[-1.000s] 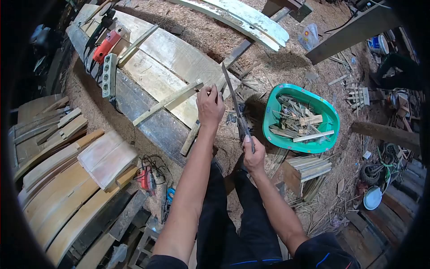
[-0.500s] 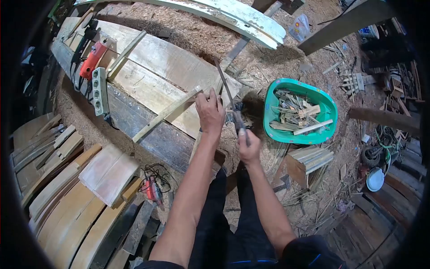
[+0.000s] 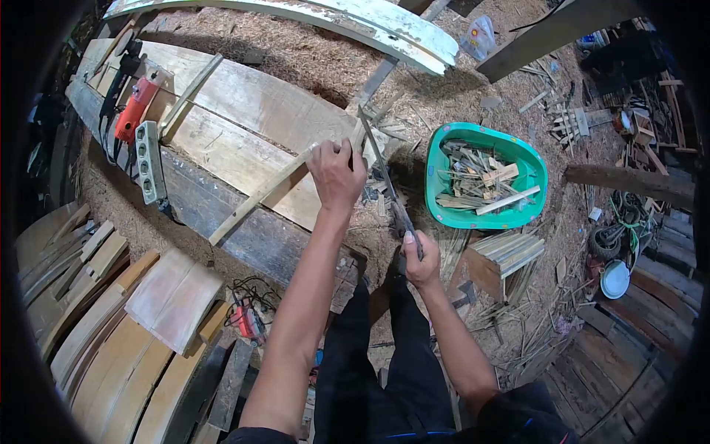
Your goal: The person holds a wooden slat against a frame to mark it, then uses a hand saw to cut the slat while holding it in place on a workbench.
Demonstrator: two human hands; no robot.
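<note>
The right hand (image 3: 420, 259) has drawn back toward the body, its fist closed on the long blade (image 3: 384, 166), tip over the plank's (image 3: 244, 103) right end. The left hand (image 3: 336, 174) pinches a wooden slat (image 3: 259, 196) lying across the plank's near edge.

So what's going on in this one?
A person is at a plank bench. The left hand grips a thin wooden strip lying across the planks; the right hand holds a long blade by its handle, pointing away just beside the left hand. A green basin of wood offcuts sits on the sawdust to the right.
</note>
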